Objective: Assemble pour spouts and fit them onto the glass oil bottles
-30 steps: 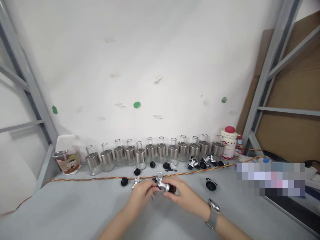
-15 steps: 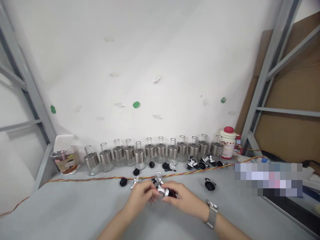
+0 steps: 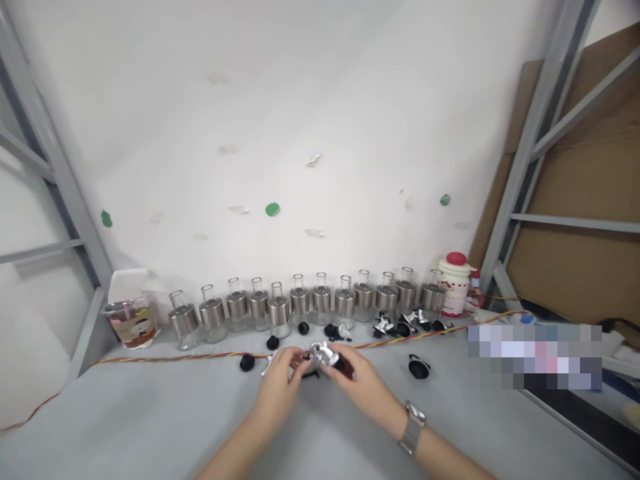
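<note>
My right hand grips a silver bottle pourer with a dark base, tilted, between thumb and fingers. My left hand is pinched around a silver fitting with a ring-shaped end, right beside the pourer. Whether the two pieces touch cannot be made out, as the fingers cover part of both. Below the left fingertips a small black bar shows. Another silver piece is half hidden behind my left hand, near a black stopper.
Glass bottles with steel bands stand in a row along the wall. Several silver-and-black pourers lie before them; a black cap lies right. A twisted cable crosses the table. A cup and red-lidded flask flank the row.
Both hands have moved slightly up and away from me. The right hand has carried the pourer up to the ring-ended fitting, and the left fingers have closed in beside it.
</note>
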`<state>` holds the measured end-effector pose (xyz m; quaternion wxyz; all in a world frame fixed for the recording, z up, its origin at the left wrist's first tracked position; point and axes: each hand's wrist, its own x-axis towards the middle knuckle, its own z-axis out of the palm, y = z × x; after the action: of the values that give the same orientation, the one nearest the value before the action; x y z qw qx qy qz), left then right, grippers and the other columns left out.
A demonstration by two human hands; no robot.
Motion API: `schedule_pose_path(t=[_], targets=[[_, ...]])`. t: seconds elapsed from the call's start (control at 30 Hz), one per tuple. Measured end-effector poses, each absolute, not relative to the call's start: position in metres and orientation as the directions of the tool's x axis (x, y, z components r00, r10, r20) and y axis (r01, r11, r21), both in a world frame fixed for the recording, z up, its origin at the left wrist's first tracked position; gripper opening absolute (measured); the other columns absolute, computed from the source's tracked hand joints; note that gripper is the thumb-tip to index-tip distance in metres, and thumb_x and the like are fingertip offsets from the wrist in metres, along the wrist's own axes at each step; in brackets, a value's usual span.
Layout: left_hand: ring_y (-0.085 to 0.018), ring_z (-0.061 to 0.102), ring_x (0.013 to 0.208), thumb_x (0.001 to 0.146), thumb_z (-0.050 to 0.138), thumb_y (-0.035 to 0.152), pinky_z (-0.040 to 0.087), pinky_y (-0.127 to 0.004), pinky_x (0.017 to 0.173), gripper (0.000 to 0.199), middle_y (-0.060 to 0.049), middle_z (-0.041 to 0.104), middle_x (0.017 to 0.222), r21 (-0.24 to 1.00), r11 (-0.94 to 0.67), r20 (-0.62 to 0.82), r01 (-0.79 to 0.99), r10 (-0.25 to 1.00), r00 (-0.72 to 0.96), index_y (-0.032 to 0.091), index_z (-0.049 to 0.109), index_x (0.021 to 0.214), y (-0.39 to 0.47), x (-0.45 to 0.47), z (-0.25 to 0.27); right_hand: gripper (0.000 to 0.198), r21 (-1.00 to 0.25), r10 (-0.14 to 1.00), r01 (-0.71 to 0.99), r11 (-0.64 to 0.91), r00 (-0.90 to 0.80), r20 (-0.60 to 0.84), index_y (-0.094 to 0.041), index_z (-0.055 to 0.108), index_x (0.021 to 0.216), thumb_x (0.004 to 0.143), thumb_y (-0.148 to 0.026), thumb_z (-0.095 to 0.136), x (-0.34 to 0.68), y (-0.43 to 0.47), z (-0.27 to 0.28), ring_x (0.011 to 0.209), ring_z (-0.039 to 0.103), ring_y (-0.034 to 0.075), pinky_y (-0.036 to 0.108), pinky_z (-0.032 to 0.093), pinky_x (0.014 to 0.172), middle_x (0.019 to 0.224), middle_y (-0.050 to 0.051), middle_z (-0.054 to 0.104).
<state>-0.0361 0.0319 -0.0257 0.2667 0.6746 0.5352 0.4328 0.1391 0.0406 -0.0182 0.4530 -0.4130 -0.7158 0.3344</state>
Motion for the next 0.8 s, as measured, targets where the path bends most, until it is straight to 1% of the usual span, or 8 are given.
schedule_pose_path(t=[0.1,0.17,0.33,0.47,0.57,0.7,0.73,0.8], targets=[[-0.023,0.050,0.092,0.072,0.057,0.026,0.036,-0.035,0.083,0.015,-0.005,0.057,0.091,0.581,-0.376,0.361,0.722,0.914,0.185,0.021,0.060,0.086,0.034,-0.039,-0.029,0.032,-0.918,0.945,0.228,0.324,-0.126,0.302,-0.016,0.055,0.099,0.074,-0.036,0.054,0.141,0.051,-0.024,0.065,0.056,0.016,0.027,0.046,0.058,0.078,0.003,0.061],[-0.023,0.048,0.092,0.073,0.054,0.020,0.034,-0.036,0.083,0.012,-0.004,0.056,0.091,0.536,-0.365,0.332,0.761,0.920,0.208,0.021,0.060,0.082,0.034,-0.038,-0.030,0.033,-0.945,0.958,0.171,0.280,-0.107,0.265,-0.015,0.055,0.096,0.073,-0.039,0.054,0.140,0.056,-0.029,0.056,0.052,0.014,0.025,0.044,0.050,0.070,0.000,0.057],[-0.022,0.047,0.085,0.073,0.048,0.013,0.033,-0.035,0.080,0.011,-0.004,0.055,0.082,0.598,-0.318,0.312,0.736,0.938,0.152,0.019,0.057,0.074,0.032,-0.034,-0.031,0.032,-0.955,0.954,0.098,0.280,-0.141,0.265,-0.016,0.057,0.093,0.071,-0.040,0.057,0.134,0.050,-0.032,0.056,0.051,0.013,0.024,0.043,0.050,0.069,0.000,0.057],[-0.022,0.048,0.083,0.072,0.047,0.014,0.034,-0.035,0.079,0.015,-0.004,0.057,0.080,0.705,-0.274,0.296,0.654,0.952,0.080,0.018,0.058,0.082,0.036,-0.038,-0.032,0.033,-0.951,0.955,0.141,0.276,-0.153,0.255,-0.016,0.057,0.097,0.072,-0.038,0.057,0.135,0.045,-0.029,0.058,0.053,0.013,0.025,0.044,0.051,0.075,0.002,0.060],[-0.022,0.051,0.083,0.075,0.046,0.020,0.035,-0.034,0.080,0.020,-0.006,0.059,0.082,0.808,-0.223,0.257,0.546,0.966,0.014,0.015,0.058,0.090,0.039,-0.040,-0.028,0.040,-0.935,0.958,0.208,0.286,-0.085,0.274,-0.016,0.056,0.106,0.072,-0.037,0.056,0.138,0.047,-0.029,0.064,0.056,0.016,0.027,0.047,0.057,0.080,0.004,0.063],[-0.020,0.054,0.082,0.076,0.051,0.035,0.041,-0.030,0.073,0.022,-0.007,0.062,0.085,0.924,-0.160,0.153,0.347,0.987,0.047,0.016,0.062,0.080,0.028,-0.035,-0.011,0.045,-0.908,0.947,0.269,0.322,-0.065,0.316,-0.016,0.054,0.114,0.072,-0.033,0.056,0.139,0.048,-0.029,0.084,0.057,0.021,0.033,0.047,0.073,0.095,0.007,0.062],[-0.019,0.054,0.084,0.078,0.050,0.037,0.042,-0.029,0.073,0.024,-0.006,0.061,0.089,0.959,-0.137,0.117,0.249,0.989,0.095,0.017,0.061,0.081,0.024,-0.032,-0.007,0.046,-0.904,0.944,0.271,0.331,-0.085,0.320,-0.017,0.051,0.117,0.073,-0.031,0.055,0.138,0.045,-0.029,0.087,0.056,0.021,0.034,0.046,0.077,0.098,0.007,0.061],[-0.019,0.052,0.089,0.077,0.055,0.035,0.042,-0.030,0.075,0.019,-0.005,0.059,0.091,0.986,0.019,0.024,-0.168,0.968,0.251,0.017,0.061,0.078,0.014,-0.025,-0.001,0.050,-0.894,0.932,0.273,0.357,-0.167,0.321,-0.018,0.044,0.124,0.076,-0.026,0.051,0.134,0.038,-0.029,0.088,0.055,0.019,0.033,0.045,0.080,0.104,0.008,0.058]])
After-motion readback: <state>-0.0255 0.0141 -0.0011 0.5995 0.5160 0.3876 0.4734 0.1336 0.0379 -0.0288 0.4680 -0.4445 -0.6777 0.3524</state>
